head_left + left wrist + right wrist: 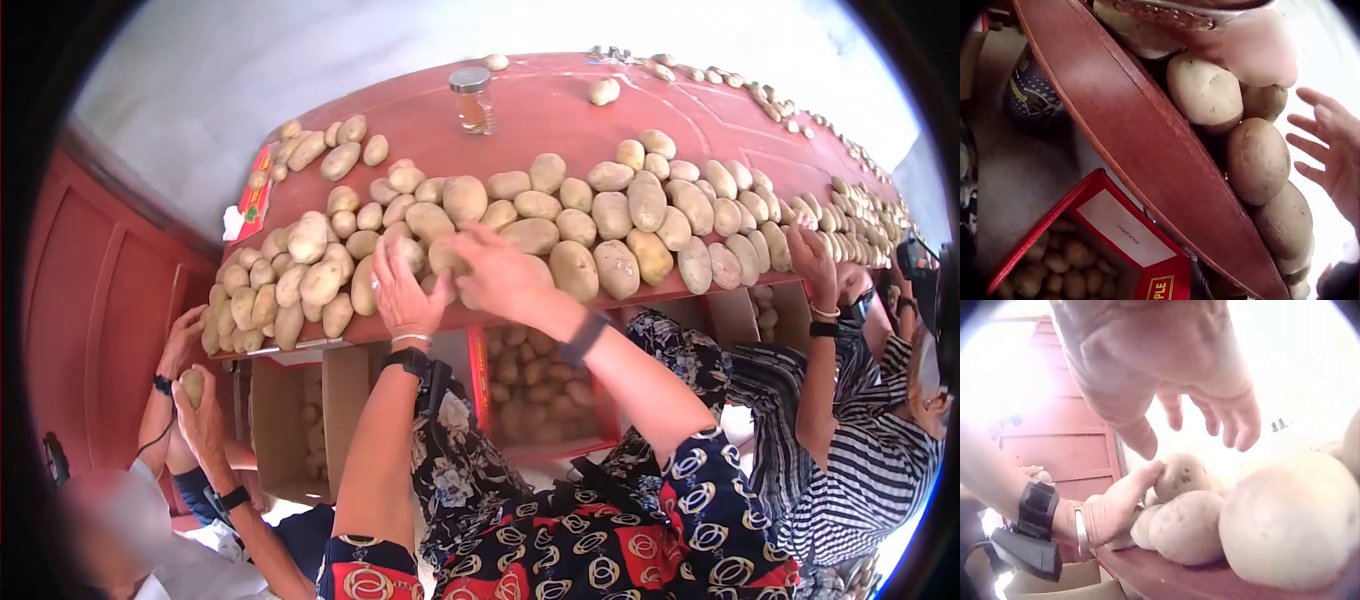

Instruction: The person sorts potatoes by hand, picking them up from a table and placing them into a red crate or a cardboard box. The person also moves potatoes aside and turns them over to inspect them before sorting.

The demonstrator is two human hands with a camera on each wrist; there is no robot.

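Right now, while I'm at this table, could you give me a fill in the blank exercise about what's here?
The tabletop is colored ____. A lidded glass ____ stands on it. Your right hand is above closely packed ____. The pale bracelet circles your ____ wrist.
Missing words: red; jar; potatoes; left.
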